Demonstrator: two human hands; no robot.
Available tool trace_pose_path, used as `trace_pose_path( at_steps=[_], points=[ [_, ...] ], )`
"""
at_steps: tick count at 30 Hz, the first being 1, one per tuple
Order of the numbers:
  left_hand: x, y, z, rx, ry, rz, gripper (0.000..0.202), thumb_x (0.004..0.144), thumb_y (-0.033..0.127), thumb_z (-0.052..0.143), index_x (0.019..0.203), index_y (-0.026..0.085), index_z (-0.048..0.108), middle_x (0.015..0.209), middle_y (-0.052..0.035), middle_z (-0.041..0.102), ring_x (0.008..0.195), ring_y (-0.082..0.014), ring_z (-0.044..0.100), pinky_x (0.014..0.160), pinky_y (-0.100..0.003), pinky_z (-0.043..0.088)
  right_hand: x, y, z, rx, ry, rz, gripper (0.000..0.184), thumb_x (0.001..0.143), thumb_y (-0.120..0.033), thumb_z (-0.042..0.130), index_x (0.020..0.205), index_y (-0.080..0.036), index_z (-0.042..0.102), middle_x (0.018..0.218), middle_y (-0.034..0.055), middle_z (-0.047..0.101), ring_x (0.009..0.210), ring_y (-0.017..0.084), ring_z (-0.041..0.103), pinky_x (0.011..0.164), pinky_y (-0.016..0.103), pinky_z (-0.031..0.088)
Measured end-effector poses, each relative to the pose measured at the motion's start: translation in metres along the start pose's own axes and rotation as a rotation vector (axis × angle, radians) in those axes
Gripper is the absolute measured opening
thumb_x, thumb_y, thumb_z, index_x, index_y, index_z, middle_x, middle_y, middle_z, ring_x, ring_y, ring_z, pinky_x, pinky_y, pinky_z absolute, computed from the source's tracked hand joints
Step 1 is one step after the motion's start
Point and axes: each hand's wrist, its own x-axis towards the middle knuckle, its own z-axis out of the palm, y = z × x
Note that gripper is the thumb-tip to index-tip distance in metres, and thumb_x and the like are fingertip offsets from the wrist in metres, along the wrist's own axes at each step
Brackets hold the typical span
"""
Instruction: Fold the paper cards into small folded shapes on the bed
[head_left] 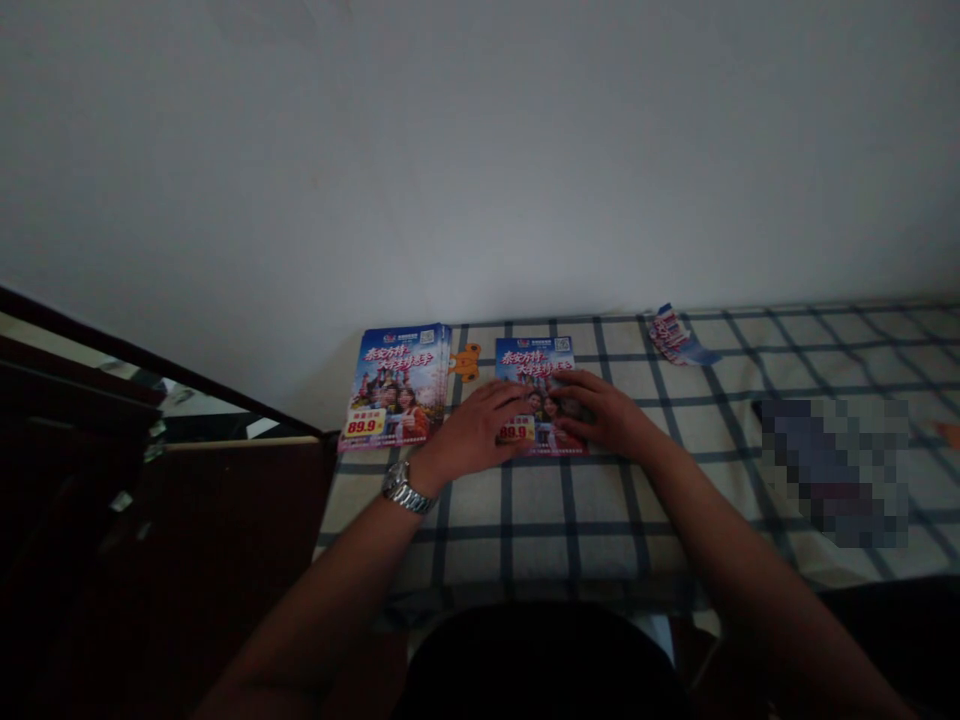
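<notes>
A printed flyer [529, 352] in blue and pink, marked 89.9, lies flat on the checked cloth in front of me. My left hand [480, 430] rests across its left side, fingers stretched over the print. From the right, my right hand [604, 412] reaches onto the flyer with its fingers spread apart. Both hands touch the paper and partly cover its middle; whether more sheets lie under it I cannot tell. Left of my left hand sits a thick stack of matching flyers [397, 385]. My left wrist wears a metal watch [405, 488].
The checked tablecloth [600, 530] covers a surface against a pale wall [480, 160]. A crumpled flyer [679, 342] lies at the back right. Closer on the right is a dark, blurred-out object [832, 475]. An orange bear shape [466, 362] shows beside the stack. Dark furniture [187, 540] stands left.
</notes>
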Motion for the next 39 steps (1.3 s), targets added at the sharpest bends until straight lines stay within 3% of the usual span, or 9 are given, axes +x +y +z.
trace_pose_path(
  at_steps=[6, 14, 17, 20, 25, 34, 39],
  points=[
    [-0.003, 0.004, -0.009, -0.067, -0.076, 0.059, 0.062, 0.082, 0.051, 0.085, 0.134, 0.028, 0.061, 0.154, -0.0089, 0.053, 0.146, -0.0289, 0.047, 0.126, -0.053, 0.039, 0.0, -0.001, 0.0, 0.009, 0.0, 0.025, 0.041, 0.092, -0.032, 0.076, 0.132, -0.03, 0.069, 0.152, 0.0112, 0.057, 0.141, 0.032, 0.055, 0.116, 0.057, 0.05],
    [-0.001, 0.004, -0.008, -0.068, -0.049, 0.035, 0.017, 0.1, 0.034, 0.063, 0.114, 0.025, 0.068, 0.15, -0.0063, 0.057, 0.142, -0.0253, 0.051, 0.123, -0.05, 0.042, 0.0, -0.005, -0.003, 0.044, 0.007, 0.049, 0.035, 0.098, -0.035, 0.067, 0.133, -0.029, 0.068, 0.153, 0.01, 0.058, 0.143, 0.031, 0.054, 0.119, 0.056, 0.047],
    [0.001, 0.002, -0.005, -0.053, -0.036, 0.02, 0.019, 0.106, 0.032, 0.052, 0.113, 0.024, 0.068, 0.144, -0.007, 0.062, 0.138, -0.024, 0.055, 0.121, -0.049, 0.044, 0.0, -0.01, -0.008, 0.099, 0.018, 0.06, 0.031, 0.106, -0.036, 0.052, 0.131, -0.028, 0.069, 0.148, 0.0098, 0.062, 0.142, 0.029, 0.055, 0.119, 0.055, 0.047],
    [0.002, 0.0, -0.002, -0.036, -0.017, 0.014, 0.025, 0.109, 0.032, 0.046, 0.118, 0.023, 0.067, 0.139, -0.0076, 0.066, 0.134, -0.0235, 0.059, 0.119, -0.048, 0.046, -0.001, -0.015, -0.012, 0.143, 0.017, 0.04, 0.031, 0.105, -0.04, 0.054, 0.129, -0.028, 0.069, 0.143, 0.0096, 0.065, 0.139, 0.03, 0.058, 0.117, 0.054, 0.048],
    [0.002, -0.001, 0.001, -0.024, 0.013, -0.062, 0.029, 0.111, 0.035, 0.041, 0.126, 0.023, 0.062, 0.13, -0.0086, 0.069, 0.124, -0.0237, 0.064, 0.109, -0.046, 0.052, 0.0, -0.023, -0.013, 0.165, -0.023, -0.001, 0.033, 0.097, -0.043, 0.068, 0.125, -0.027, 0.07, 0.131, 0.0103, 0.07, 0.125, 0.029, 0.066, 0.108, 0.049, 0.055],
    [-0.005, -0.001, -0.003, -0.182, 0.09, -0.151, 0.029, 0.11, 0.043, 0.042, 0.119, 0.024, 0.062, 0.107, -0.0039, 0.073, 0.087, -0.0176, 0.068, 0.08, -0.034, 0.055, -0.001, -0.026, -0.009, 0.163, -0.034, 0.044, 0.019, 0.102, -0.039, 0.061, 0.11, -0.025, 0.068, 0.107, 0.0082, 0.074, 0.093, 0.023, 0.07, 0.08, 0.036, 0.057],
    [-0.003, -0.002, -0.009, -0.229, 0.11, -0.11, 0.028, 0.106, 0.043, 0.053, 0.124, 0.024, 0.06, 0.118, -0.0065, 0.071, 0.104, -0.0214, 0.069, 0.091, -0.038, 0.056, -0.002, -0.024, -0.006, 0.117, -0.005, 0.136, 0.017, 0.101, -0.039, 0.062, 0.105, -0.024, 0.068, 0.094, 0.0048, 0.072, 0.074, 0.018, 0.064, 0.067, 0.031, 0.049]
  ],
)
